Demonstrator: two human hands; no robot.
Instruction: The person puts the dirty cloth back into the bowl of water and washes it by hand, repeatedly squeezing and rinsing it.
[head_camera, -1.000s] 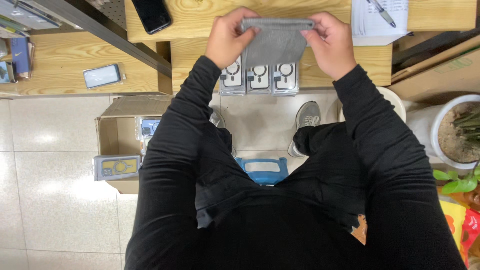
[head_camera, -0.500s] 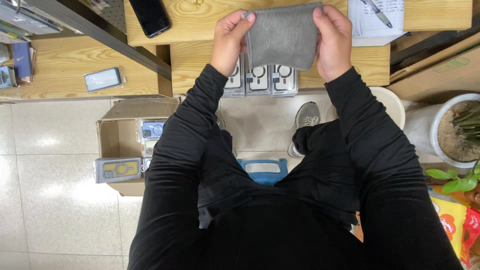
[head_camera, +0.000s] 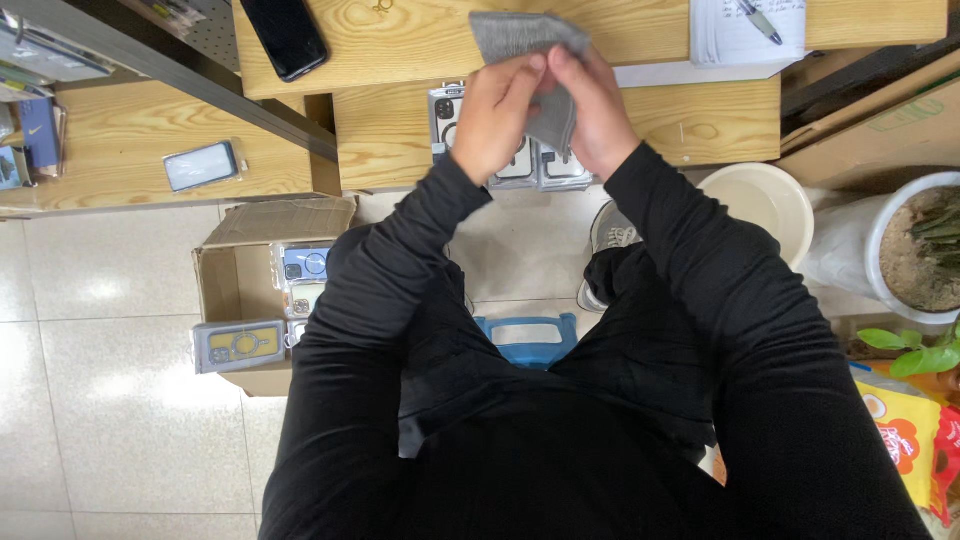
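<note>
Head view, hands: the left hand (head_camera: 497, 115) and right hand (head_camera: 597, 110) meet above the wooden desk (head_camera: 420, 45), fingers curled shut on a grey cloth (head_camera: 525, 40).
Head view, cloth: bunched between the two hands, its upper part standing free above the fingertips, a lower fold hanging between the palms.
Head view, grip: left fingers pinch the cloth's near edge; right fingers close round its right side, thumbs almost touching.
Head view, below the hands: packaged phone cases (head_camera: 520, 165) line the lower shelf's edge.
Head view, desk: a black phone (head_camera: 285, 35) lies at upper left, a pen (head_camera: 758, 20) on papers (head_camera: 735, 40) at upper right.
Head view, floor: an open cardboard box (head_camera: 250, 290) of more cases sits left of the person's knees; a blue stool (head_camera: 527, 340) shows between the legs.
Head view, right: a pale bucket (head_camera: 765, 205) beside a white plant pot (head_camera: 880, 250).
</note>
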